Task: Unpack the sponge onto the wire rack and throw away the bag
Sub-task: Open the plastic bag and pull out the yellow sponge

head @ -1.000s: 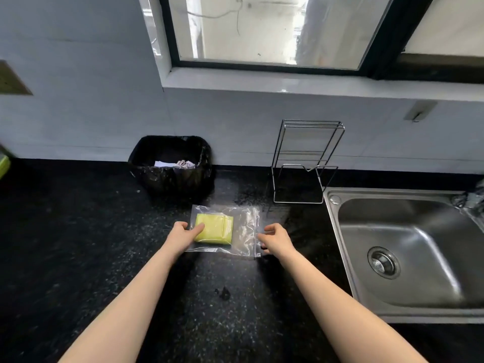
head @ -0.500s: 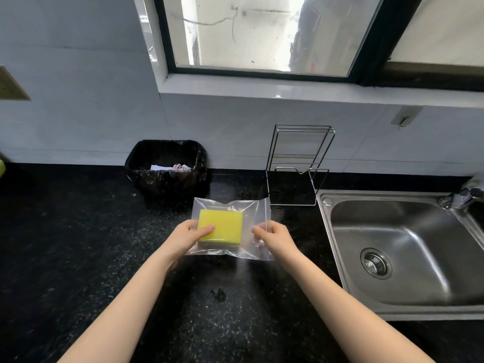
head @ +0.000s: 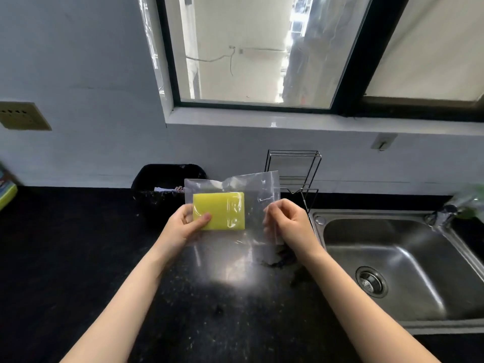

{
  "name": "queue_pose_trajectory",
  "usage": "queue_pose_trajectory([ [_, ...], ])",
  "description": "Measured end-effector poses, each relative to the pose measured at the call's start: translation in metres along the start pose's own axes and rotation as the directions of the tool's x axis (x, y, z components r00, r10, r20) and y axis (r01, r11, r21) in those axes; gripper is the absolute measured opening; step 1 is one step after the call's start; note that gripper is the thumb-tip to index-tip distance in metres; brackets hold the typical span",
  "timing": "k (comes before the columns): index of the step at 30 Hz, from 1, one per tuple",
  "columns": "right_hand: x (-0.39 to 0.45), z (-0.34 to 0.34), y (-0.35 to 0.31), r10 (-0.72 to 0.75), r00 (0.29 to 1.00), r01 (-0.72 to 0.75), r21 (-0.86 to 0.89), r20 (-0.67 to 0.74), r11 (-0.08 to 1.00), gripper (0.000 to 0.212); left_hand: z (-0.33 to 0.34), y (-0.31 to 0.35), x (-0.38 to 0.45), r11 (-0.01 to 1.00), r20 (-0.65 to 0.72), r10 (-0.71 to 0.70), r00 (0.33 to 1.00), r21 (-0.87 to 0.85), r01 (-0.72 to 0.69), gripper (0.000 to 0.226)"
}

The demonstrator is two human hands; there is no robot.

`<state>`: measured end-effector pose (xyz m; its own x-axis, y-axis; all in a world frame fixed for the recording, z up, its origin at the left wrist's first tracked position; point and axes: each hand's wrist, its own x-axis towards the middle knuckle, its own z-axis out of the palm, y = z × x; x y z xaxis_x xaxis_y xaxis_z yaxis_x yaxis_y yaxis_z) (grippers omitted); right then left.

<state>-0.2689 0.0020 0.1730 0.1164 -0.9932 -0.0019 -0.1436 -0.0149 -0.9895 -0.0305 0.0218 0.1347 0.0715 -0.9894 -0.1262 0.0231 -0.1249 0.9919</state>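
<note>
Head view: two bare hands hold a clear bag (head: 251,205) with a yellow sponge (head: 222,209) inside, lifted above the black worktop (head: 65,258).

The left hand (head: 183,229) grips the bag's left edge, its fingers (head: 203,218) closed with the thumb pressed on the sponge's lower left corner through the plastic. The right hand (head: 288,224) has its fingers curled tight, pinching the bag's right edge. The sponge sits in the left part of the bag, still sealed in. Taking the sink (head: 392,258) as landmark: the bag is held just left of it, the wire rack (head: 296,174) stands against the wall behind the sink's left corner and partly behind the bag, and the black bin (head: 157,184) sits further left of the rack, behind the left hand.
</note>
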Motion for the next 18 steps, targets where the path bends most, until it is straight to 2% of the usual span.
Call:
queue_pose_trajectory([
  [1, 0.001, -0.001, -0.005, -0.016, 1.0, 0.017, 0.016, -0.019, 1.0, 0.025, 0.002, 0.006, 0.001, 1.0, -0.009, 0.025, 1.0, -0.011, -0.025, 0.034],
  [3, 0.002, -0.004, -0.017, -0.03, 0.998, 0.033, 0.063, -0.049, 0.997, 0.021, 0.004, 0.018, 0.002, 0.998, -0.028, 0.071, 0.997, 0.0, -0.071, 0.031],
  [7, 0.002, -0.007, -0.035, -0.053, 0.996, 0.062, 0.14, -0.071, 0.988, 0.02, 0.005, 0.032, 0.006, 0.998, -0.024, 0.055, 0.998, 0.035, -0.054, 0.052],
  [9, 0.004, -0.006, -0.042, -0.07, 0.994, 0.084, 0.162, -0.087, 0.983, 0.022, 0.009, 0.039, 0.007, 0.994, -0.075, 0.071, 0.995, 0.093, -0.064, 0.062],
  [11, 0.007, -0.004, -0.047, -0.09, 0.991, 0.105, 0.163, -0.096, 0.981, 0.023, 0.015, 0.045, 0.006, 0.95, -0.249, 0.2, 0.948, 0.286, -0.125, 0.074],
  [13, 0.01, -0.002, -0.05, -0.089, 0.992, 0.104, 0.165, -0.095, 0.981, 0.023, 0.024, 0.055, -0.001, 0.86, -0.366, 0.394, 0.843, 0.471, -0.197, 0.067],
  [14, 0.013, 0.0, -0.051, -0.086, 0.992, 0.101, 0.169, -0.093, 0.981, 0.022, 0.03, 0.062, -0.005, 0.818, -0.343, 0.476, 0.81, 0.512, -0.264, 0.055],
  [15, 0.015, 0.002, -0.052, -0.088, 0.992, 0.103, 0.169, -0.094, 0.98, 0.021, 0.036, 0.069, -0.006, 0.783, -0.277, 0.524, 0.806, 0.529, -0.327, 0.043],
  [16, 0.017, 0.006, -0.053, -0.096, 0.991, 0.112, 0.166, -0.098, 0.98, 0.021, 0.044, 0.077, -0.008, 0.765, -0.183, 0.532, 0.827, 0.523, -0.376, 0.032],
  [18, 0.021, 0.013, -0.054, -0.111, 0.988, 0.129, 0.17, -0.112, 0.977, 0.02, 0.063, 0.088, -0.009, 0.797, -0.003, 0.466, 0.885, 0.436, -0.418, 0.02],
])
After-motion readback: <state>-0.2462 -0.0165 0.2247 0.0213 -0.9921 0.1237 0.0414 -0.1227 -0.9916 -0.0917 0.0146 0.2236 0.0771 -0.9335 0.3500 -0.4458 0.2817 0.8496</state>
